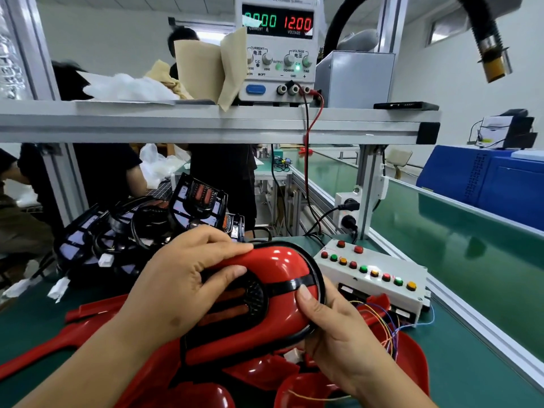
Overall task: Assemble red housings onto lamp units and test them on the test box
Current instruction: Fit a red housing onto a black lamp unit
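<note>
Above bench (471, 363): left hand (176, 278) and right hand (338, 328) are gripping red housing (282, 266) at its edges; glossy shell likely light, stiff, slippery.

White walls (441, 83), a small high window (441, 32), an aluminium shelf (206, 125) over a green workbench (477, 363)

Glossy red plastic housing (282, 260); smooth green belt (441, 231); brushed aluminium shelf (206, 122).

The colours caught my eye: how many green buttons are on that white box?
3 green buttons, all in the test box's long row: second from left, middle, second from right.
</note>
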A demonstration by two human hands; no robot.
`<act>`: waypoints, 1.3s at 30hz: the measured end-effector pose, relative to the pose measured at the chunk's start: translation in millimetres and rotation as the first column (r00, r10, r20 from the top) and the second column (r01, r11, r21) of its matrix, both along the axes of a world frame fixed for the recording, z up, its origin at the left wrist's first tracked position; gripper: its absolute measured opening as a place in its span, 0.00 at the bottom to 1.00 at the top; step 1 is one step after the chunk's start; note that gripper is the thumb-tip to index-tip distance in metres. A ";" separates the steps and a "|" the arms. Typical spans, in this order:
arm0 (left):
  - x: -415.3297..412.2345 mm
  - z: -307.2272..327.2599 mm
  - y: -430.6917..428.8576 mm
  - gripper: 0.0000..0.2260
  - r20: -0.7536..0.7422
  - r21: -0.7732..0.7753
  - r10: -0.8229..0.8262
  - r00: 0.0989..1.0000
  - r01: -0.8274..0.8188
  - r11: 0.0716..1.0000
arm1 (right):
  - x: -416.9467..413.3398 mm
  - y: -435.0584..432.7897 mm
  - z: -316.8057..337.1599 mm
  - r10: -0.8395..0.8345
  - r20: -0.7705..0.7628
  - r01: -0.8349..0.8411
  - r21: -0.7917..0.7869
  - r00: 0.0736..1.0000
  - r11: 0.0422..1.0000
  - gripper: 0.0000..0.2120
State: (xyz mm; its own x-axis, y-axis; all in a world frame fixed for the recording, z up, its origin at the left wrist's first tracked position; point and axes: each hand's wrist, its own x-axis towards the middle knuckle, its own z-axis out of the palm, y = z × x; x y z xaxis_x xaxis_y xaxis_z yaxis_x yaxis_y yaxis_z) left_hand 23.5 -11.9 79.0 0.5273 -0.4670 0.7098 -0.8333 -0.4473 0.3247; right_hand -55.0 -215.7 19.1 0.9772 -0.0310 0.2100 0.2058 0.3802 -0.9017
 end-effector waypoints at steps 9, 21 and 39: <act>-8.6 -11.4 -4.6 0.14 0.160 -0.062 0.052 0.986 -0.043 0.997 | -1.9 0.4 2.3 -0.009 -0.014 0.009 -0.026 1.000 1.000 0.21; -8.2 -20.4 3.1 0.15 0.163 -0.106 0.151 0.975 -0.135 0.985 | -0.1 1.3 -0.9 0.006 -0.008 -0.006 -0.003 1.000 1.000 0.20; -9.2 -14.9 -1.7 0.13 0.161 -0.043 0.055 0.985 -0.048 0.998 | -5.4 1.5 2.7 0.067 0.013 -0.067 0.007 0.998 0.998 0.20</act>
State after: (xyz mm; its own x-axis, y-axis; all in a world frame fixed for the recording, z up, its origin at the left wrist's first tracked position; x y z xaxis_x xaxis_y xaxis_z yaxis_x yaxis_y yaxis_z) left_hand 14.2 -13.6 64.1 0.4267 -0.4130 0.8046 -0.8524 -0.4809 0.2052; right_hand -60.4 -214.2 21.8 0.9744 0.0331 0.2223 0.1909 0.4001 -0.8964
